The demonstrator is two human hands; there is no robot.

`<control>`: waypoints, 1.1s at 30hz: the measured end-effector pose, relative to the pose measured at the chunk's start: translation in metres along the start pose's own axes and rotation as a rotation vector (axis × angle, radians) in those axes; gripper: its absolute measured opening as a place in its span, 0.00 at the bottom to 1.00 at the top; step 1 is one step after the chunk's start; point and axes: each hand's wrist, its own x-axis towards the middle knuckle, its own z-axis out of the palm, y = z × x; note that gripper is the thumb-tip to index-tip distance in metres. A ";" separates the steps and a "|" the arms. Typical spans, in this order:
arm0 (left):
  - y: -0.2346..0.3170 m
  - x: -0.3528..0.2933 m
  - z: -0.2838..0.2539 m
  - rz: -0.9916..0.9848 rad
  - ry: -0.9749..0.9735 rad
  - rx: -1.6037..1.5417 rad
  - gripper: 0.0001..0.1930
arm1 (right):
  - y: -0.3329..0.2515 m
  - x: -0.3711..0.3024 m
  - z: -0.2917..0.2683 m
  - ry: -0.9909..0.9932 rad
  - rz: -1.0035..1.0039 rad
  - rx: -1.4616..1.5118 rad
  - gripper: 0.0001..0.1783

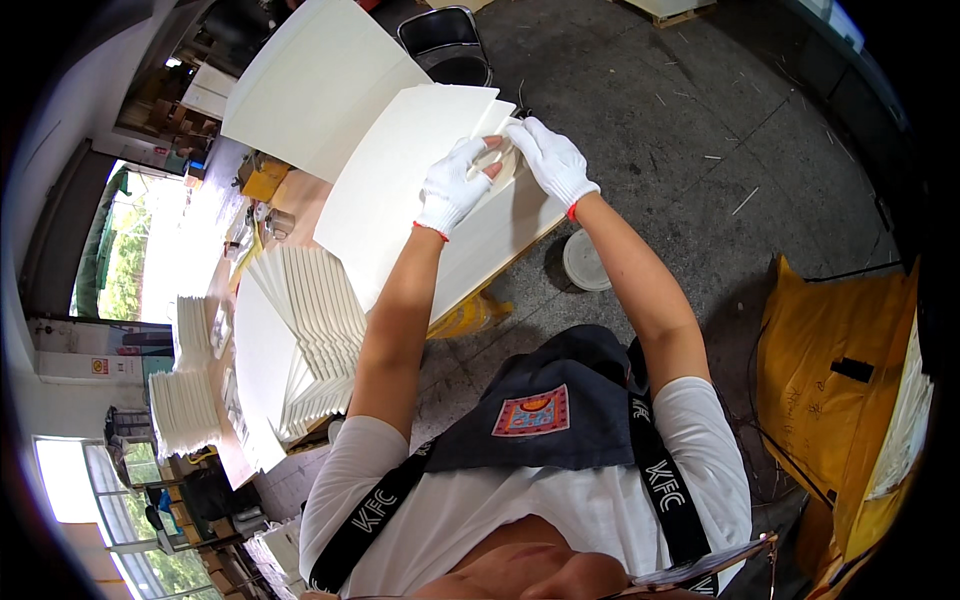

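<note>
My hands, in white gloves with red cuffs, meet at the far right edge of a large white sheet [410, 150] on the table. My left hand [455, 190] has bare thumb and finger tips, curled onto a pale curved piece [495, 160] by that edge; what this piece is I cannot make out. Fingers pointing away and bent together, my right hand [550, 162] grips the edge from the other side. Another white sheet [515, 215] lies beneath my hands, and a bigger white panel [320, 85] rests beyond them.
Left of my forearm lies a fanned stack of white folded sheets [315, 330], with further stacks [185, 410] behind. Tools and a metal cup [281, 223] occupy the table. A black chair [445, 45] is beyond; a white bucket [587, 262] stands on the floor. Yellow sacking [830, 390] is at right.
</note>
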 end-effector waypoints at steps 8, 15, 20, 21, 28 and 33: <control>0.000 -0.003 0.002 0.050 0.008 0.136 0.17 | 0.000 -0.001 0.000 -0.002 -0.044 -0.056 0.23; 0.008 -0.003 -0.001 0.006 -0.013 0.128 0.16 | 0.003 -0.003 0.003 0.043 -0.088 -0.037 0.27; 0.004 -0.006 0.008 0.108 0.195 0.013 0.14 | -0.004 -0.007 -0.001 0.041 -0.095 -0.030 0.26; 0.001 -0.005 0.009 0.119 0.166 0.048 0.14 | 0.000 -0.003 0.002 0.031 -0.048 -0.019 0.26; 0.010 -0.005 0.001 0.068 0.010 0.138 0.13 | 0.008 0.000 0.007 0.016 -0.041 -0.056 0.25; 0.009 -0.004 0.002 0.066 0.009 0.115 0.15 | 0.006 -0.001 0.006 0.027 -0.059 -0.042 0.26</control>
